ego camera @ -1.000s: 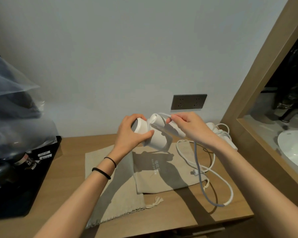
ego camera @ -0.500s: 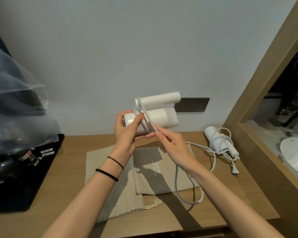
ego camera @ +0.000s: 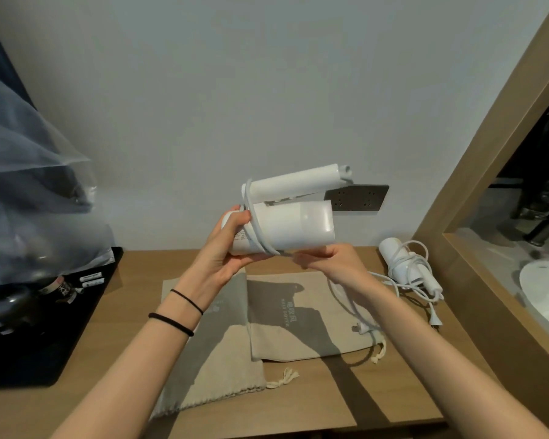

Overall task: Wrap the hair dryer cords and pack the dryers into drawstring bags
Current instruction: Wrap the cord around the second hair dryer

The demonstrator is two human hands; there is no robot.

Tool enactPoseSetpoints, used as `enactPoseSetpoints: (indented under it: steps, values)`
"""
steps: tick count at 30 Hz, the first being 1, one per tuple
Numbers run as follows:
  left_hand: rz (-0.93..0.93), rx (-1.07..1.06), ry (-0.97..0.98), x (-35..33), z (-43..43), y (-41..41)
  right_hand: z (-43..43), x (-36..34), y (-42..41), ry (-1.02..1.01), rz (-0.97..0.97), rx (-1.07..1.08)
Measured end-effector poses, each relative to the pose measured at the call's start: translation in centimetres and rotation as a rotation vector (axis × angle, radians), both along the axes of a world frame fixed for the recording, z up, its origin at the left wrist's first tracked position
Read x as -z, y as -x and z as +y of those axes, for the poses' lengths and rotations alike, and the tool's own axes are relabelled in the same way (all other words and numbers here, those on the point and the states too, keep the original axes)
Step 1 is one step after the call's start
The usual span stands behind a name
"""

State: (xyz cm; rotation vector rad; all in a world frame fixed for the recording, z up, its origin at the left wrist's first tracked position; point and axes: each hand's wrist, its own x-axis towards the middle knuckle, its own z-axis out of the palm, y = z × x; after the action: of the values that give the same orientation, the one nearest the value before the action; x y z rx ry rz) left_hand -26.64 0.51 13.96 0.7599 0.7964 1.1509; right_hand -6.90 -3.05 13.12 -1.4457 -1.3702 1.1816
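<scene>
In the centre of the frame, raised above the wooden counter (ego camera: 298, 416), the left hand (ego camera: 232, 245) is gripping the rear end of the folded white hair dryer (ego camera: 295, 229), with its fingers curling under the barrel and its thumb lying beside a loop of cord (ego camera: 255, 229) that is crossing the barrel and hinge. Just below the barrel the right hand (ego camera: 327, 261) seems to be pinching the cord, though blur is softening its fingertips. The slack is trailing toward the lower right, with the plug (ego camera: 360, 327) lying on the right-hand drawstring bag (ego camera: 298, 321). The smooth barrel is probably offering little hold, so a slackening pull is likely to let the loop slide off. The trailing length is running close to the second hair dryer (ego camera: 400, 258) at the right edge, so it is risking a snag on that dryer's cord or dragging the bag along.
</scene>
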Motion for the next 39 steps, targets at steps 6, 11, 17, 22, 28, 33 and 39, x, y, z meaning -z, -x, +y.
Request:
enactPoseSetpoints:
  steps: [6,11,17,22,28,33,39]
  values:
    - [0.109,0.21,-0.077,1.2,0.3,1.9,1.0,-1.3,-3.4,-0.116,-0.309,-0.2]
    - [0.326,0.353,-0.157,1.9,0.5,2.6,1.8,-2.0,-4.8,-0.131,-0.5,-0.299]
    - [0.627,0.455,-0.402,1.0,-0.3,2.0,1.0,-3.0,-4.3,0.017,-0.381,-0.321]
    - [0.719,0.481,-0.486,1.2,-0.4,1.5,0.9,-3.7,-4.2,0.109,-0.384,-0.323]
    - [0.806,0.435,-0.518,1.4,0.0,0.8,0.7,-3.6,-3.3,0.063,-0.425,-0.268]
    - [0.852,0.24,-0.528,2.2,0.0,0.5,0.8,-3.8,-2.3,-0.013,-0.481,-0.217]
    - [0.971,-0.087,-0.586,2.5,0.1,-0.5,0.8,-3.9,-0.8,-0.175,-0.637,-0.112]
